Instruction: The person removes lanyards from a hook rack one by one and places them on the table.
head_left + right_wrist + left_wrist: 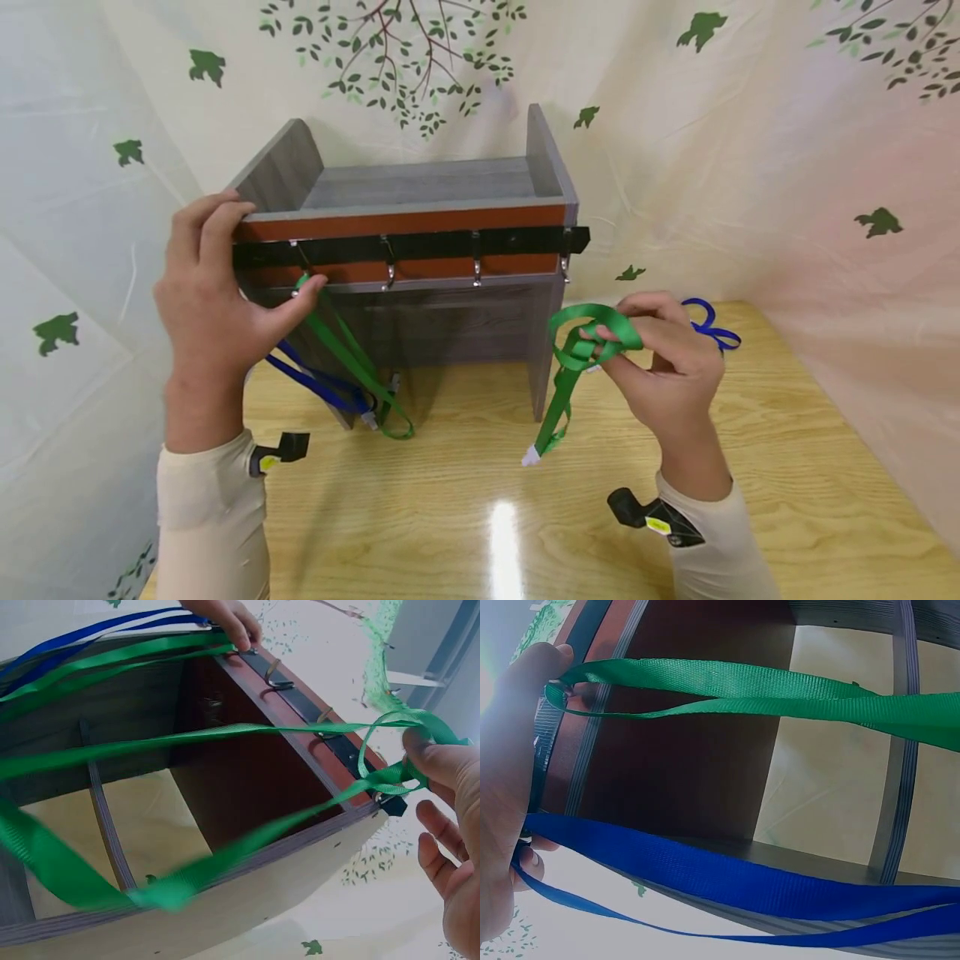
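Observation:
My left hand point(225, 292) grips the left end of a grey wooden shelf point(420, 185), fingers over its top edge and thumb at the front by the leftmost hook. From that hook hangs a green lanyard point(341, 346). A blue lanyard point(705, 874) hangs at the same end, its upper loop partly hidden by the hand. To the right of the shelf, my right hand point(667, 358) pinches another green lanyard point(558, 408) near its looped top. The strap dangles down to a white clip point(531, 455) at its lower end.
A black rail point(435, 247) runs across the shelf's reddish-brown front, with bare metal hooks point(389, 273) at the middle and right. Another blue lanyard point(723, 336) lies on the wooden table point(420, 517) behind my right hand. Leaf-printed sheeting point(660, 167) surrounds the table.

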The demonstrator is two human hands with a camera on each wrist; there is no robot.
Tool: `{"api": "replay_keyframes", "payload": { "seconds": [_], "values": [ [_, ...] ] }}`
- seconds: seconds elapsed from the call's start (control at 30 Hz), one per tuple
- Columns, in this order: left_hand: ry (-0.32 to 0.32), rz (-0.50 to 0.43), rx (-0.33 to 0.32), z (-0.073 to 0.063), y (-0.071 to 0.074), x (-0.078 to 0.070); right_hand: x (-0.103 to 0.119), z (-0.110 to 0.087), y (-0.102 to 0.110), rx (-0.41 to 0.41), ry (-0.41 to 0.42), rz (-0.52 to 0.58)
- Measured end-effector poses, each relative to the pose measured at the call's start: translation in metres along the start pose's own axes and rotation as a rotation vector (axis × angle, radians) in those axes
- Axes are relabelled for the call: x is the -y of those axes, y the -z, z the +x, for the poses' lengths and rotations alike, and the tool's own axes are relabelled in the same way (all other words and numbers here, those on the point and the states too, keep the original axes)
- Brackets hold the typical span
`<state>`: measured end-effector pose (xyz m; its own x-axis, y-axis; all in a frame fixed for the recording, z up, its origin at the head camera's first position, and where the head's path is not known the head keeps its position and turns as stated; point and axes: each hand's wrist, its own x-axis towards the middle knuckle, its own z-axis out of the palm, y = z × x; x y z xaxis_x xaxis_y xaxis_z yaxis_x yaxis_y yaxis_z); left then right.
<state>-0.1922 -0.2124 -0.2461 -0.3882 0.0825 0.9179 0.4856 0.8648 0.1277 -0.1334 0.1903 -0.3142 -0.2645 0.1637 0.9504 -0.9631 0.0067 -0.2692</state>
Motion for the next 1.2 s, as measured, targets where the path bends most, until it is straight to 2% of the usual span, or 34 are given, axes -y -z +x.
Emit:
{"api": "replay_keyframes", "payload": {
  "seconds": [0.13, 0.2, 0.33, 0.43, 0.6, 0.8, 1.03, 1.2],
  "values": [
    [0.0, -0.002, 0.0, 0.0, 0.0, 0.0, -0.001, 0.003, 0.004, -0.044, -0.002, 0.018],
    [0.004, -0.002, -0.001, 0.0, -0.001, 0.0, 0.0, 0.004, 0.009, -0.068, -0.021, -0.018],
    [0.007, -0.004, 0.001, 0.0, -0.002, 0.0, 0.002, 0.006, 0.02, -0.119, -0.119, -0.067],
    [0.007, -0.005, 0.001, -0.001, -0.002, 0.0, 0.001, 0.006, 0.03, -0.112, -0.199, -0.034],
    [0.008, -0.004, 0.002, -0.001, -0.002, 0.001, -0.002, 0.01, 0.045, -0.065, -0.286, 0.011],
    [0.001, -0.003, -0.001, 0.0, -0.003, 0.002, -0.001, 0.015, 0.062, -0.109, -0.405, 0.0],
    [-0.005, -0.005, 0.004, 0.0, -0.002, 0.002, 0.001, 0.021, 0.076, -0.228, -0.393, 0.061],
    [0.002, -0.004, 0.002, -0.001, -0.002, 0.001, 0.002, 0.024, 0.084, -0.276, -0.406, 0.044]
  ]
}}
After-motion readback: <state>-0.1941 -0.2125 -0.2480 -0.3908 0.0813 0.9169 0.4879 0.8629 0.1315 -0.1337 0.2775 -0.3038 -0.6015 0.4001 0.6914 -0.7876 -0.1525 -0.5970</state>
